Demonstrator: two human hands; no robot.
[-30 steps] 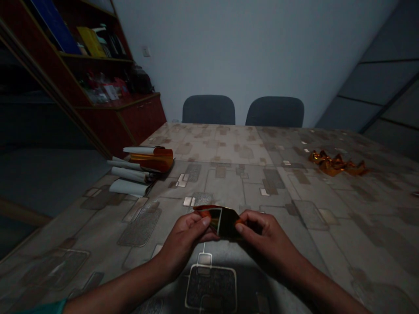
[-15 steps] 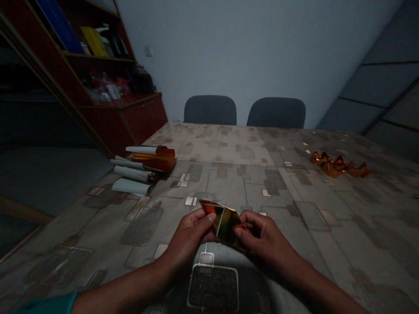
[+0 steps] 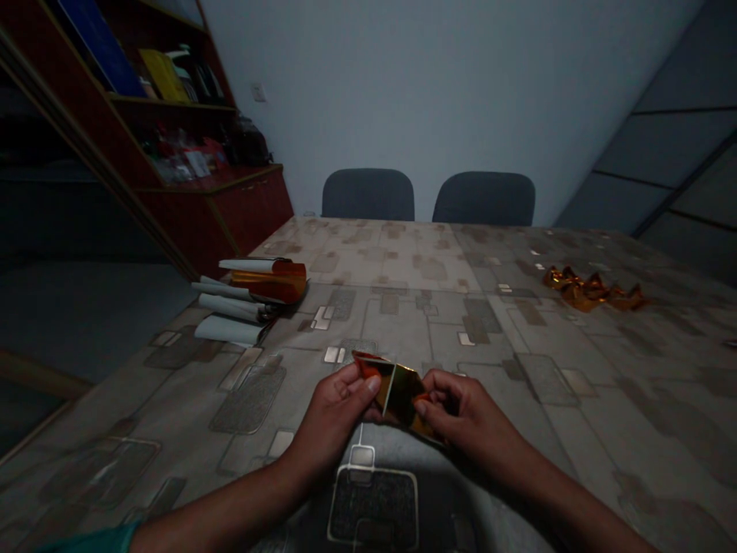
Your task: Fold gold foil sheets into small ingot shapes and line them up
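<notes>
Between my two hands is a folded piece of shiny gold foil paper (image 3: 397, 390), held just above the table's near side. A pale line crosses its middle. My left hand (image 3: 344, 399) pinches its left end, thumb on top and fingers beneath. At the right end, my right hand (image 3: 454, 407) grips the paper between thumb and curled fingers. Several folded gold paper pieces (image 3: 593, 290) with pointed tips stand in a cluster at the right. Over on the left lies a pile of curled foil sheets (image 3: 259, 296), gold on one face and pale on the other.
The table (image 3: 403, 307) has a patterned grey-beige cloth. Two dark chairs (image 3: 368, 193) stand at its far edge, before a pale wall (image 3: 437, 92). A reddish wooden cabinet (image 3: 253, 207) with loaded shelves is at the back left.
Both hands keep their hold on the foil paper, which has turned very slightly. The whole view has shifted a little; the pile and the folded pieces lie as before.
</notes>
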